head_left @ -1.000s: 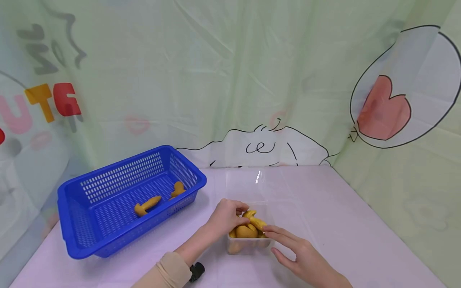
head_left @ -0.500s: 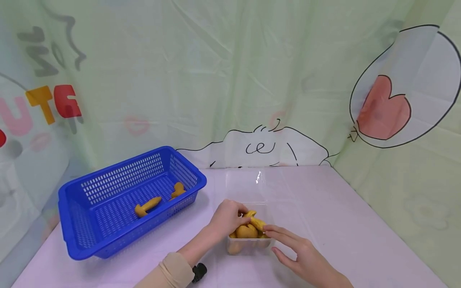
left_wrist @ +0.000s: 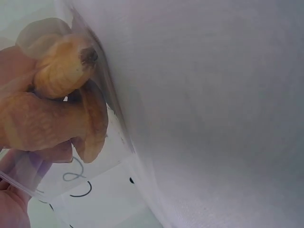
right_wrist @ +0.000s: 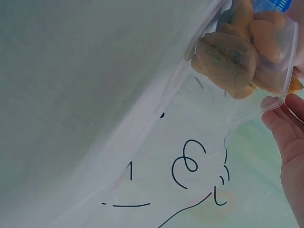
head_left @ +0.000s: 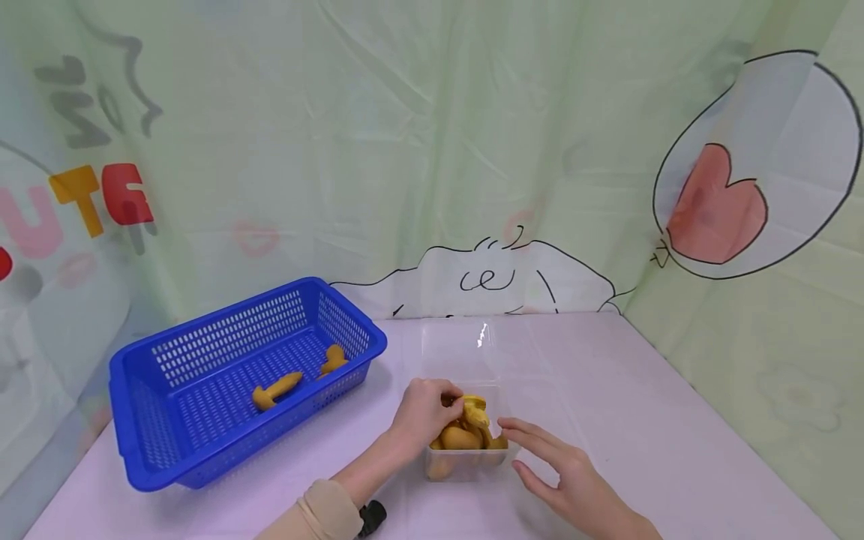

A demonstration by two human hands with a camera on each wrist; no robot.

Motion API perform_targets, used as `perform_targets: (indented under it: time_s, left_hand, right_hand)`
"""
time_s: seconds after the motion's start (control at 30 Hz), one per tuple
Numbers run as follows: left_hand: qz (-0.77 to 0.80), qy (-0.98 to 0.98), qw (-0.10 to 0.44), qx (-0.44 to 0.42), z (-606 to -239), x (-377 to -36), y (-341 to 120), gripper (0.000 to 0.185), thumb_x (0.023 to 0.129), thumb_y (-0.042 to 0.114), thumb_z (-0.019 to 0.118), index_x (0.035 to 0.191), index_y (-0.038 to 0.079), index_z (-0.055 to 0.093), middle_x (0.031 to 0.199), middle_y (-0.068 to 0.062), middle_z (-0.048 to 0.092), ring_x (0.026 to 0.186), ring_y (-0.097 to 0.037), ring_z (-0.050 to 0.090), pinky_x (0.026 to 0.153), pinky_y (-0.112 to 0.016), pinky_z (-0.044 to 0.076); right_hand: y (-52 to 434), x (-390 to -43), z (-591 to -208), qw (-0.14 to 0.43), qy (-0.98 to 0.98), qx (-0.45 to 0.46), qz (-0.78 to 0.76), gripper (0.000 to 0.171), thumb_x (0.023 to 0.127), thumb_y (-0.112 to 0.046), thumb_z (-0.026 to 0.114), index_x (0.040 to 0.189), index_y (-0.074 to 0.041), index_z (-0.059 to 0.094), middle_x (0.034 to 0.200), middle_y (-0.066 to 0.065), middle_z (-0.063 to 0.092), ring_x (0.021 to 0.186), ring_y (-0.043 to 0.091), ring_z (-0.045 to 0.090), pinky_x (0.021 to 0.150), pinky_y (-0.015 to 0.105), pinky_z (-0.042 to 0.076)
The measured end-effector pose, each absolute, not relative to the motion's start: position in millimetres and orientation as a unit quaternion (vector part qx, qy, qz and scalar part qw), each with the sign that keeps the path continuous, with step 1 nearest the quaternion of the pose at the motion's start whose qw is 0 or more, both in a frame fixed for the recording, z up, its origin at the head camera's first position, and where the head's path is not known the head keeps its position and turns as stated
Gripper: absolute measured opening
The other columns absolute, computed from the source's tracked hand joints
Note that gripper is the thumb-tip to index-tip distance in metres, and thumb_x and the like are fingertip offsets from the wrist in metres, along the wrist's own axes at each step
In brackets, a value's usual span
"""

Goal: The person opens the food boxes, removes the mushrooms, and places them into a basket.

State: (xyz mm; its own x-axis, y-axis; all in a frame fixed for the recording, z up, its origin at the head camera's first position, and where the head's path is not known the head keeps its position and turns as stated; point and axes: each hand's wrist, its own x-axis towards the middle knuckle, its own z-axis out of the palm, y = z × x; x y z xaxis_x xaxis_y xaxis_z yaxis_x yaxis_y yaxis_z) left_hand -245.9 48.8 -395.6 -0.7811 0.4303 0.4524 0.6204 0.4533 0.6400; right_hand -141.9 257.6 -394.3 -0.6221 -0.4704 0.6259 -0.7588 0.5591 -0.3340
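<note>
head view: a person's two bare hands are at a clear plastic container (head_left: 466,468) on a pale lilac tabletop (head_left: 607,405). the container is heaped with brownish-yellow mushrooms (head_left: 460,438). the left hand (head_left: 421,414) reaches over the rim; its fingers are bent toward the thumb and pinch the edge of a yellow mushroom (head_left: 476,414) on top of the heap. the right hand (head_left: 567,474) is just beside the container's right side, fingers extended, thumb spread apart, holding nothing. to the person's left sits a blue mesh basket (head_left: 229,349) with a long-stemmed mushroom (head_left: 277,388) and a stubby mushroom (head_left: 334,358) inside. a small black object (head_left: 373,517) shows beside the beige sleeve (head_left: 324,510).

left wrist view: several mushrooms lie at different angles behind the container's clear wall. part of a hand shows at lower left, cut off by the edge.

right wrist view: the container is at upper right, mushrooms visible through it, a patch of blue beyond. fingers come in from the right edge near its rim; i cannot tell whether they touch it.
</note>
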Motion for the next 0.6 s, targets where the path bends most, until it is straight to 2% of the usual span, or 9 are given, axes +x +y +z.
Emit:
perform_targets:
  time_s: [0.33,0.6]
  left_hand:
    - [-0.483,-0.81,0.149,-0.297,-390,-241,41,0.007,0.081,0.003,0.069,0.085,0.0,0.072,0.076,-0.005,0.069,0.066,-0.007,0.063,0.058,-0.012,0.05]
    - [-0.513,-0.796,0.151,-0.284,-377,-238,26,0.009,0.082,0.002,0.068,0.089,-0.002,0.071,0.08,-0.007,0.069,0.07,-0.009,0.064,0.06,-0.013,0.051]
  right_hand:
    - [257,-144,-395,0.262,-0.84,0.382,0.283,0.034,0.093,-0.019,0.056,0.124,-0.005,0.056,0.125,0.011,0.055,0.114,0.019,0.052,0.095,0.016,0.037]
    - [256,-143,-397,0.244,-0.851,0.37,0.283,0.038,0.088,-0.01,0.063,0.125,-0.007,0.056,0.126,0.01,0.055,0.115,0.018,0.052,0.093,0.015,0.038]
